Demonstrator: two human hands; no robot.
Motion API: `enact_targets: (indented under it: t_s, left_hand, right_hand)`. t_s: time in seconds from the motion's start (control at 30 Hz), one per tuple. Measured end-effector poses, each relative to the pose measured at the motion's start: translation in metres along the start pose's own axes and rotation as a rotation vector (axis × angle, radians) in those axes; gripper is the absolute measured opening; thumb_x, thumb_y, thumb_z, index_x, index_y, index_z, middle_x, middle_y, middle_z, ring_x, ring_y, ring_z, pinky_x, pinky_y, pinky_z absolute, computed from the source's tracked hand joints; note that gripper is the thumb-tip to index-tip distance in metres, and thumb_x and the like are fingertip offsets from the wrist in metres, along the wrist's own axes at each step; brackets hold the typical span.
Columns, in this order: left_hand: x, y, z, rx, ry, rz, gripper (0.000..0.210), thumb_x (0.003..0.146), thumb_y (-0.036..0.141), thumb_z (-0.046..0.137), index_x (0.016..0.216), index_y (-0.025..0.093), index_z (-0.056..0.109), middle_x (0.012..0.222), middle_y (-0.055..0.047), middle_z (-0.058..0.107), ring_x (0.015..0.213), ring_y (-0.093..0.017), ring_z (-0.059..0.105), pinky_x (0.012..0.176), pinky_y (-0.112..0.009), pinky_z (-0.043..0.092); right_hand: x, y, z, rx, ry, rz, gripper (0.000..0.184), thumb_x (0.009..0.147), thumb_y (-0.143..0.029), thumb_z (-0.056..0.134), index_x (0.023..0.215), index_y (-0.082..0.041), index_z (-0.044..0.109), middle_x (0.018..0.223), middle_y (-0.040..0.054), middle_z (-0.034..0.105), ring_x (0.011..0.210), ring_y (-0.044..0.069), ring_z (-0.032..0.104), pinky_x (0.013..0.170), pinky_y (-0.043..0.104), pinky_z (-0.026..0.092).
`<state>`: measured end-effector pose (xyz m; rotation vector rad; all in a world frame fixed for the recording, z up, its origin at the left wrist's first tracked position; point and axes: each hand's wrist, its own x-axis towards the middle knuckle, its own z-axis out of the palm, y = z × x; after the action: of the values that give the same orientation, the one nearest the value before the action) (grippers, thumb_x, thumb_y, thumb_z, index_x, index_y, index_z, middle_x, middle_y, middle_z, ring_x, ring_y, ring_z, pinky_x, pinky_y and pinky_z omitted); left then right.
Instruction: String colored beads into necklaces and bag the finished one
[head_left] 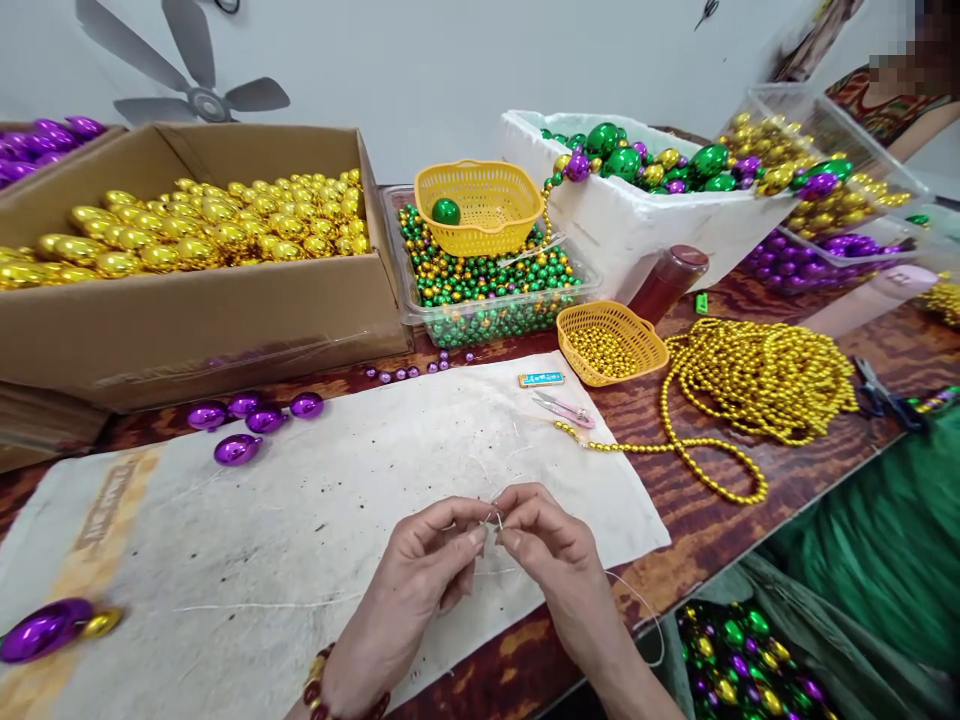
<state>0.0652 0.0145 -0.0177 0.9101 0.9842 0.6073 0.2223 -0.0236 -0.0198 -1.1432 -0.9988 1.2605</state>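
Over the white cloth (pixel 322 520), my left hand (pixel 424 560) and my right hand (pixel 551 550) meet, each pinching part of a thin white string (pixel 262 606). Between the fingertips the string crosses; whether it forms a knot is too small to tell. One length trails left across the cloth, and another loops down past my right wrist. Pink-handled thread snips (pixel 562 408) lie beyond my hands, beside a small blue-labelled packet (pixel 541 379). A strand of gold beads (pixel 622 447) ends near the snips. Several purple ornaments (pixel 238 449) rest on the cloth's far left part.
A cardboard box of gold ornaments (pixel 187 315) stands back left. Behind the cloth are a clear tub of small beads (pixel 502 325) and yellow baskets (pixel 611 375). A white foam box (pixel 675 215), gold bead coil (pixel 765 380) and scissors (pixel 885 395) are right. Another person (pixel 892 100) is at far right.
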Motion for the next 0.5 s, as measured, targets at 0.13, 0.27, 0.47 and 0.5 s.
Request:
enact_targets:
  t_s: [0.13, 0.27, 0.47, 0.5]
  left_hand:
    - [-0.0006, 0.0014, 0.0007, 0.01, -0.002, 0.014, 0.029, 0.085, 0.037, 0.065, 0.108, 0.019, 0.067, 0.054, 0.006, 0.04, 0.048, -0.006, 0.03, 0.044, -0.021, 0.019]
    - [-0.0018, -0.0002, -0.0012, 0.072, 0.023, 0.052, 0.027, 0.086, 0.037, 0.064, 0.107, 0.021, 0.068, 0.056, 0.005, 0.042, 0.05, -0.006, 0.034, 0.045, -0.02, 0.024]
    - [-0.0024, -0.0041, -0.0039, 0.182, 0.049, 0.163, 0.022, 0.087, 0.033, 0.063, 0.104, 0.023, 0.071, 0.07, 0.001, 0.054, 0.055, -0.007, 0.043, 0.048, -0.02, 0.034]
    - [-0.0023, -0.0042, -0.0037, 0.184, 0.05, 0.177, 0.021, 0.086, 0.032, 0.063, 0.104, 0.023, 0.072, 0.073, 0.0, 0.056, 0.055, -0.008, 0.043, 0.048, -0.02, 0.035]
  right_hand:
    - [0.0001, -0.0029, 0.0014, -0.008, 0.008, 0.011, 0.015, 0.086, -0.016, 0.059, 0.072, -0.02, 0.062, 0.094, 0.0023, 0.057, 0.09, 0.018, 0.054, 0.08, 0.028, 0.039]
    - [0.0005, -0.0048, 0.0025, -0.014, 0.014, 0.018, 0.015, 0.085, -0.015, 0.059, 0.071, -0.02, 0.061, 0.093, 0.002, 0.057, 0.088, 0.017, 0.054, 0.079, 0.027, 0.039]
    - [-0.0011, -0.0052, 0.0031, -0.022, 0.019, 0.023, 0.016, 0.085, -0.015, 0.059, 0.07, -0.02, 0.061, 0.093, 0.002, 0.058, 0.088, 0.017, 0.054, 0.081, 0.027, 0.039]
    - [-0.0014, -0.0051, 0.0033, -0.02, 0.022, 0.027, 0.016, 0.085, -0.016, 0.059, 0.07, -0.02, 0.061, 0.093, 0.002, 0.058, 0.088, 0.017, 0.054, 0.081, 0.027, 0.039]
